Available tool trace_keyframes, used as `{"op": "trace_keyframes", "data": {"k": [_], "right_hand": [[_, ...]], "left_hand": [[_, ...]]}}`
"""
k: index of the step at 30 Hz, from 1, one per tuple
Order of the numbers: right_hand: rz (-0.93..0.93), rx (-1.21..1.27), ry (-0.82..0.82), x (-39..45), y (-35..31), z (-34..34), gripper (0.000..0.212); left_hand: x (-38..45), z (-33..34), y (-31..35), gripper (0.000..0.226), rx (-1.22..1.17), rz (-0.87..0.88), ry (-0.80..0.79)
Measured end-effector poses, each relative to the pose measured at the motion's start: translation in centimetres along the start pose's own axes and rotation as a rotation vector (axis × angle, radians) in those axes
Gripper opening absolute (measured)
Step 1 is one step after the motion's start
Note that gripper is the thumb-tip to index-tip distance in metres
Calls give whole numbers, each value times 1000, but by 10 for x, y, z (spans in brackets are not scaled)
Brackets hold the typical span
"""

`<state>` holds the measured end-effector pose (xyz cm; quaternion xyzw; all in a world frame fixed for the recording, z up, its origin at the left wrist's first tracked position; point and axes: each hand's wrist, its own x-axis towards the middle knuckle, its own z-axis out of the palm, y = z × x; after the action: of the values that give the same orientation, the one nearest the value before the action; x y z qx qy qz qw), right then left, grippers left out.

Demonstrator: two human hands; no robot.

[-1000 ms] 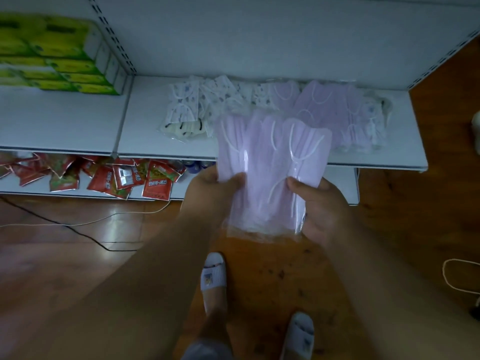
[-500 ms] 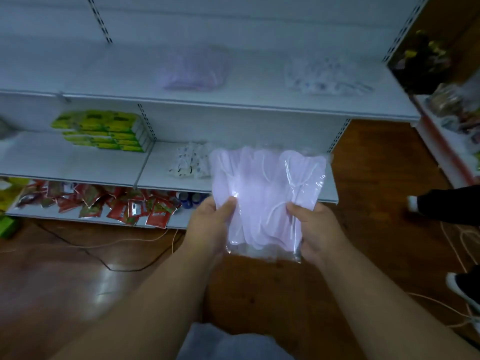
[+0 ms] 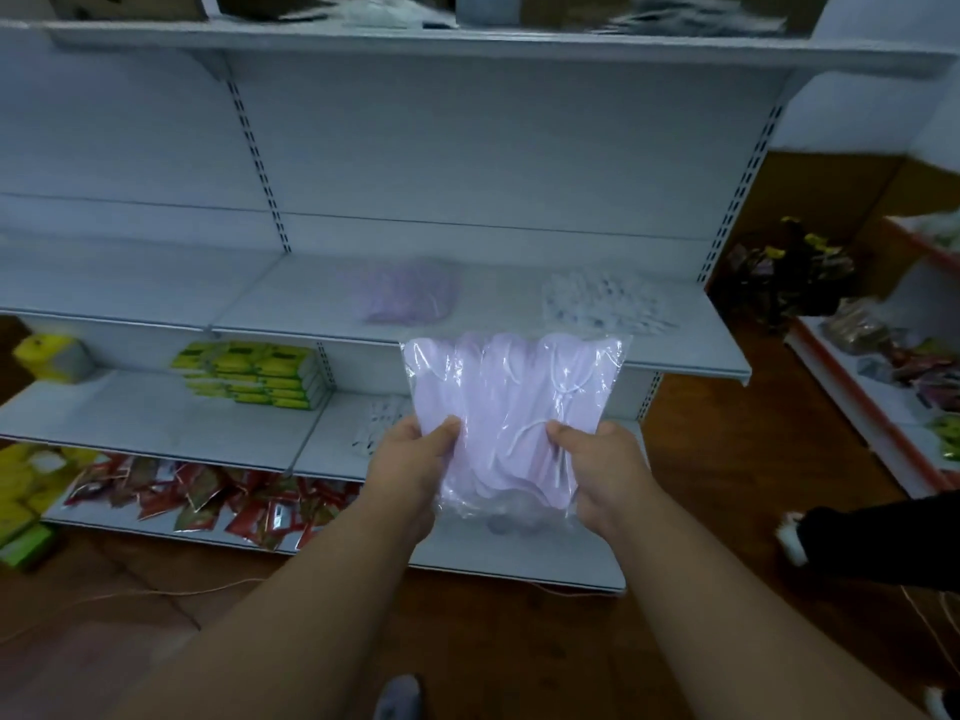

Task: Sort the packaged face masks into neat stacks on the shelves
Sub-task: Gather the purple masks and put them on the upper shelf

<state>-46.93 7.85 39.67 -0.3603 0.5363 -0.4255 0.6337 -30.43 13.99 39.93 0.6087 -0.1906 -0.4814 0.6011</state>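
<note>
Head view. I take the middle shelf as my landmark. The bundle of lilac masks in clear film packets hangs in the air in front of that shelf's front edge, its top overlapping the edge as seen from here. My left hand pinches the bundle's lower left side, thumb on the front face and fingers behind. My right hand pinches the lower right side the same way.

Handling, as I judge it: light and soft, with no stiffness of its own. The film looks glossy, so the packets are likely to slide over one another and fan out. A hold low on both sides, as now, should keep them squared; a one-handed grip at a corner would risk spilling them.

On the middle shelf, behind the bundle, lies a lilac stack, and to its right a white patterned stack.

Limits of view: motion blur softens both stacks, and I cannot count packets anywhere. The fingers behind the bundle are hidden. Goods on the top shelf are smeared beyond recognition. More masks on the shelf below the landmark are largely covered by my hands.
</note>
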Motion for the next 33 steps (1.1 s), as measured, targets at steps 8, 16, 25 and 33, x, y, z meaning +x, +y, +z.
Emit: {"op": "trace_keyframes", "data": {"k": [8, 16, 25, 33], "right_hand": [[104, 69, -125, 68, 4, 80, 24], [36, -4, -108, 182, -20, 187, 18], [-160, -393, 89, 286, -61, 255, 6], [-265, -1281, 267, 312, -51, 261, 43]], "left_hand": [[80, -44, 36, 24, 117, 7, 89], [229, -70, 100, 14, 156, 86, 28], [368, -65, 148, 19, 520, 121, 68], [400, -57, 134, 44, 1185, 239, 168]]}}
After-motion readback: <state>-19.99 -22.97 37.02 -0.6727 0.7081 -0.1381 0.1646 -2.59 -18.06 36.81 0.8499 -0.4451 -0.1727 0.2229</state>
